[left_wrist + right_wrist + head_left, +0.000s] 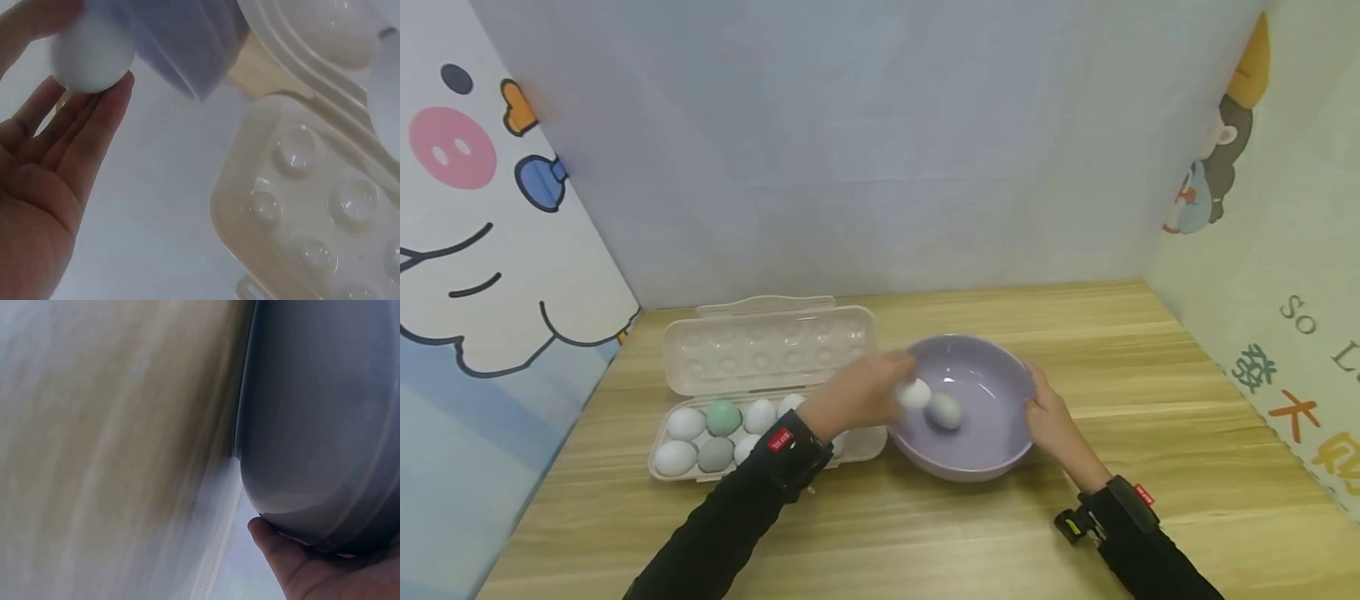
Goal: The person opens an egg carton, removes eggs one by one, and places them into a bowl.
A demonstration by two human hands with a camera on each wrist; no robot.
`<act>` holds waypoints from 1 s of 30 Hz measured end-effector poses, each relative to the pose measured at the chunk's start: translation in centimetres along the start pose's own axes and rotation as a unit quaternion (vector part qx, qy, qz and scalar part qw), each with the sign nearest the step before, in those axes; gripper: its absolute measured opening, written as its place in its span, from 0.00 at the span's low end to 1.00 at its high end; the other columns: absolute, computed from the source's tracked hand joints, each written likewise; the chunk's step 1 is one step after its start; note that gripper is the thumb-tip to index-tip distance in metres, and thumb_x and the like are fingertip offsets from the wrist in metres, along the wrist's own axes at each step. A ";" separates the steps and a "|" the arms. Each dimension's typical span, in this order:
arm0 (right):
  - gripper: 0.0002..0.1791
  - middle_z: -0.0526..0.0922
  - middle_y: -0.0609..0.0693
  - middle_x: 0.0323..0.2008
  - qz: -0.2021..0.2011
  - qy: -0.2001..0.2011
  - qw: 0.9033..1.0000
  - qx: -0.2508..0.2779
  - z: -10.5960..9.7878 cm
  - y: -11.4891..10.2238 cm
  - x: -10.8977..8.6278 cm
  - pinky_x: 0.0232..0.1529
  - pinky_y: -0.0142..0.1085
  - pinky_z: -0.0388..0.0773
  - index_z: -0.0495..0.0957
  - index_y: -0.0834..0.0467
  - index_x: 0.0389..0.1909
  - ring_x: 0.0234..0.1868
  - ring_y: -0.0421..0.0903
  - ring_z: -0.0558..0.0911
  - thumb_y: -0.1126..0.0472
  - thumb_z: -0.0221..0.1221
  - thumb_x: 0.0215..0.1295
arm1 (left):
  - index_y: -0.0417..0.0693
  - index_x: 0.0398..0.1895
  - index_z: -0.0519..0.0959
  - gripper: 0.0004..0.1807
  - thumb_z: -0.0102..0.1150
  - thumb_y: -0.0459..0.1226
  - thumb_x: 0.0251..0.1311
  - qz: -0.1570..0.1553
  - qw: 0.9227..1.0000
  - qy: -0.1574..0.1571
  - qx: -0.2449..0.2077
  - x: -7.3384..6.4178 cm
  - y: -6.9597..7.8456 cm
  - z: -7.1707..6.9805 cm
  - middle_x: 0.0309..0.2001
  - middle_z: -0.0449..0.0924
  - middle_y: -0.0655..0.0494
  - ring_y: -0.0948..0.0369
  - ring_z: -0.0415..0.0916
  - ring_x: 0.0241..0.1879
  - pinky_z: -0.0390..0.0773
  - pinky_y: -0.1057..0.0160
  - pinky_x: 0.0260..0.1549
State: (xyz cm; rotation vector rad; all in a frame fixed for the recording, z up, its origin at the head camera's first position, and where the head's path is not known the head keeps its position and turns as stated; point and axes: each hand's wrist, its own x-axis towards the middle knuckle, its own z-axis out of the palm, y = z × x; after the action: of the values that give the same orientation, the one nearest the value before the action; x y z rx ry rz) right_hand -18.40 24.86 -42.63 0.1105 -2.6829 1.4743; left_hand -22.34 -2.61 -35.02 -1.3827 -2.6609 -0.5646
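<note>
Left hand pinches a smooth white rounded egg near a glossy round lilac bowl; right hand grips its right rim.

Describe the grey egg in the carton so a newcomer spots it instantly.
On the table, left of the bowl, lies an open egg carton. The grey egg sits second from left, near row. Grey sets it apart from the flanking white eggs and green egg behind.

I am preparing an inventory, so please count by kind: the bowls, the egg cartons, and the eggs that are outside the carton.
Purple bowl: 1
Open egg carton: 1
Eggs outside the carton: 2 (pale egg in the bowl, white egg in the left hand)
Total: 4
</note>
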 end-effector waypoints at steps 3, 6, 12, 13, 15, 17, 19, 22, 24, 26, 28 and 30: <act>0.31 0.56 0.69 0.62 -0.001 0.002 1.000 0.000 0.0 0.0 0.0 0.49 0.59 0.67 0.48 0.59 0.65 0.57 0.68 0.61 0.74 0.34 0.57 | 0.49 0.31 0.70 0.17 0.66 0.33 0.36 -0.006 0.999 -0.039 -0.020 0.8 0.3 0.9 0.32 0.69 0.61 0.64 0.67 0.31 0.71 0.68 0.32; 0.31 0.57 0.69 0.61 -0.001 0.004 1.000 0.003 0.1 0.0 0.0 0.47 0.58 0.69 0.49 0.59 0.65 0.57 0.68 0.63 0.74 0.34 0.57 | 0.49 0.29 0.71 0.14 0.66 0.34 0.38 -0.003 0.998 -0.061 -0.019 1.4 0.5 1.8 0.30 0.70 0.60 0.63 0.67 0.30 0.70 0.69 0.31; 0.31 0.57 0.69 0.61 0.003 0.002 1.000 0.009 0.1 0.3 0.1 0.47 0.57 0.69 0.50 0.58 0.65 0.56 0.67 0.63 0.74 0.34 0.57 | 0.51 0.26 0.73 0.11 0.66 0.37 0.39 0.022 0.997 -0.073 0.026 2.0 0.6 2.8 0.27 0.71 0.62 0.63 0.68 0.29 0.69 0.68 0.29; 0.31 0.57 0.69 0.61 0.002 0.003 1.000 0.007 0.1 0.4 0.1 0.48 0.58 0.68 0.50 0.58 0.65 0.57 0.67 0.63 0.73 0.34 0.57 | 0.51 0.26 0.73 0.11 0.66 0.38 0.39 0.023 0.996 -0.076 0.032 2.1 0.6 2.9 0.28 0.72 0.62 0.64 0.68 0.29 0.70 0.67 0.30; 0.31 0.57 0.69 0.61 0.000 0.003 1.000 0.005 0.0 0.4 0.1 0.49 0.58 0.67 0.50 0.58 0.65 0.57 0.67 0.63 0.73 0.34 0.58 | 0.51 0.26 0.73 0.11 0.66 0.38 0.39 0.022 0.996 -0.082 0.035 2.4 0.7 3.2 0.28 0.73 0.62 0.64 0.69 0.30 0.70 0.67 0.32; 0.30 0.57 0.69 0.61 0.000 0.004 1.000 0.002 0.1 0.5 0.1 0.48 0.58 0.68 0.50 0.58 0.65 0.57 0.67 0.63 0.73 0.35 0.58 | 0.51 0.26 0.73 0.11 0.66 0.38 0.40 0.017 0.995 -0.090 0.027 2.7 0.7 3.5 0.28 0.74 0.62 0.63 0.69 0.30 0.71 0.67 0.33; 0.30 0.57 0.69 0.61 -0.004 0.004 1.000 0.000 0.0 0.4 0.1 0.50 0.58 0.66 0.49 0.59 0.65 0.58 0.67 0.62 0.73 0.34 0.58 | 0.51 0.25 0.73 0.11 0.66 0.38 0.41 0.012 0.995 -0.095 0.020 2.9 0.6 3.9 0.28 0.74 0.62 0.63 0.69 0.29 0.71 0.67 0.33; 0.30 0.57 0.68 0.62 -0.008 0.006 1.000 0.001 0.0 0.2 0.1 0.52 0.59 0.64 0.50 0.60 0.64 0.58 0.67 0.61 0.74 0.34 0.57 | 0.52 0.23 0.72 0.11 0.66 0.39 0.42 0.001 0.995 -0.100 0.007 3.2 0.5 4.4 0.26 0.73 0.62 0.63 0.69 0.27 0.70 0.66 0.32; 0.30 0.57 0.68 0.62 -0.010 0.006 1.000 0.000 0.0 0.1 0.1 0.53 0.59 0.63 0.51 0.60 0.64 0.59 0.67 0.60 0.74 0.34 0.57 | 0.52 0.23 0.71 0.11 0.66 0.40 0.43 -0.008 0.995 -0.103 0.005 3.3 0.3 4.7 0.25 0.71 0.62 0.63 0.68 0.27 0.70 0.66 0.31; 0.30 0.57 0.68 0.62 -0.010 0.006 1.000 -0.002 0.0 0.1 0.1 0.53 0.59 0.62 0.51 0.59 0.64 0.59 0.66 0.60 0.74 0.34 0.57 | 0.52 0.23 0.70 0.12 0.66 0.41 0.44 -0.019 0.994 -0.110 0.010 3.4 0.2 5.0 0.24 0.70 0.62 0.62 0.68 0.26 0.69 0.65 0.30; 0.30 0.57 0.68 0.62 -0.009 0.006 1.000 -0.004 0.0 0.3 0.1 0.53 0.59 0.62 0.51 0.59 0.64 0.59 0.67 0.60 0.73 0.35 0.57 | 0.52 0.23 0.70 0.12 0.65 0.41 0.44 -0.026 0.993 -0.116 0.017 3.4 0.1 5.2 0.24 0.69 0.61 0.62 0.67 0.26 0.69 0.65 0.29; 0.30 0.57 0.68 0.62 -0.008 0.007 1.000 -0.005 0.0 0.4 0.1 0.53 0.59 0.62 0.50 0.59 0.64 0.59 0.67 0.60 0.73 0.34 0.57 | 0.51 0.24 0.68 0.12 0.64 0.40 0.44 -0.031 0.992 -0.119 0.024 3.5 0.0 5.4 0.24 0.68 0.61 0.62 0.66 0.26 0.69 0.65 0.29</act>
State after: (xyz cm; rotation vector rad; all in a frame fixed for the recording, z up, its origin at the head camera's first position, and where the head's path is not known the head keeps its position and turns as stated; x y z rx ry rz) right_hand -18.49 25.06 -42.91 0.1216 -2.6720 1.4510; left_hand -23.91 2.08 -39.13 -1.4406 -2.8911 -0.3575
